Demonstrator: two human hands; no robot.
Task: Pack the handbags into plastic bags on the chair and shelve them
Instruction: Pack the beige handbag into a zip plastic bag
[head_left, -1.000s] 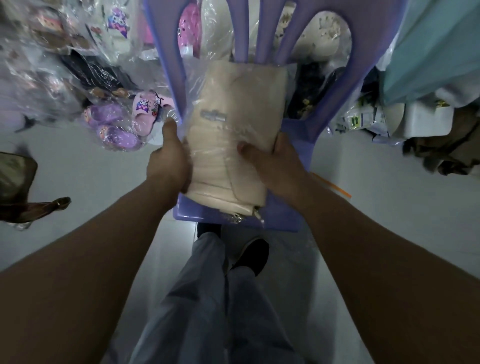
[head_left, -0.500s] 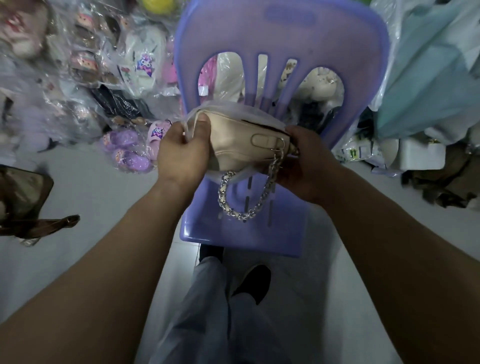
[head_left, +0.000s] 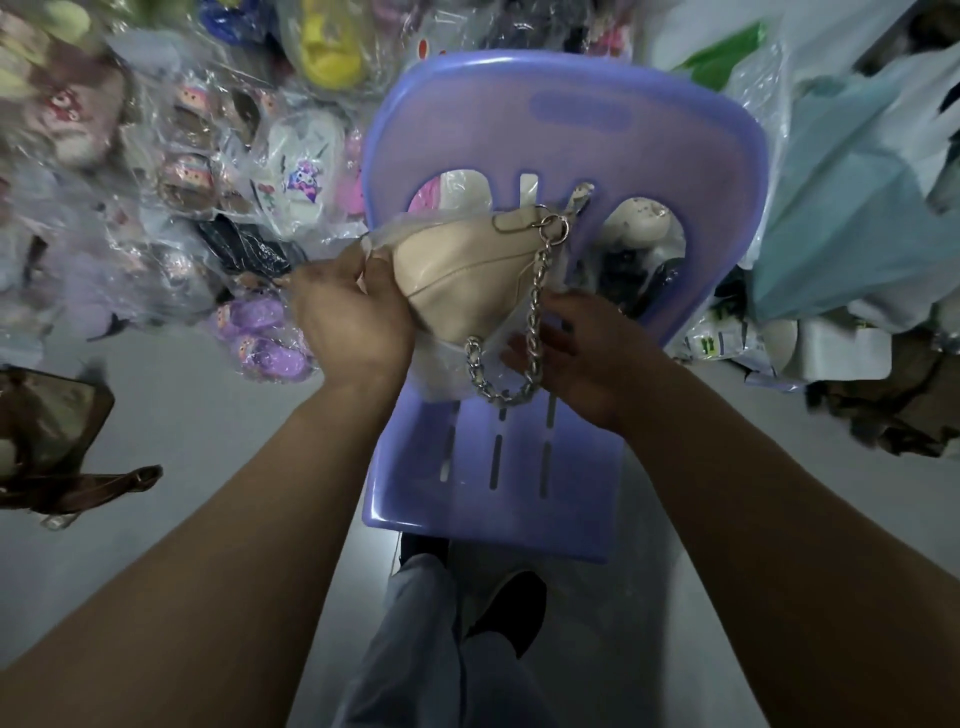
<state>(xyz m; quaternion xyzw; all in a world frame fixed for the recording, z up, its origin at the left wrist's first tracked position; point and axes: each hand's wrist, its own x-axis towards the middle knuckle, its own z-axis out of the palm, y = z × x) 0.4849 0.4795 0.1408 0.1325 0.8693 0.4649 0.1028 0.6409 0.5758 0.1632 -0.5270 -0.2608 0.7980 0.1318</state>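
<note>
Fingers of my left hand curl tight, pinching the mouth of the clear plastic bag against the low end of the wedge-shaped beige leather-look handbag. I hold it in the air above the seat of the lilac plastic chair, not resting on it. Its long axis climbs from my left hand up and to the right, ring end aimed at the chair back. The silver chain strap hangs out in a loop. To do this well, I should feed that chain inside first, then draw the film over the ring end. My right hand curls beside the chain; it is blurred, so I cannot tell whether it pinches film or chain.
</note>
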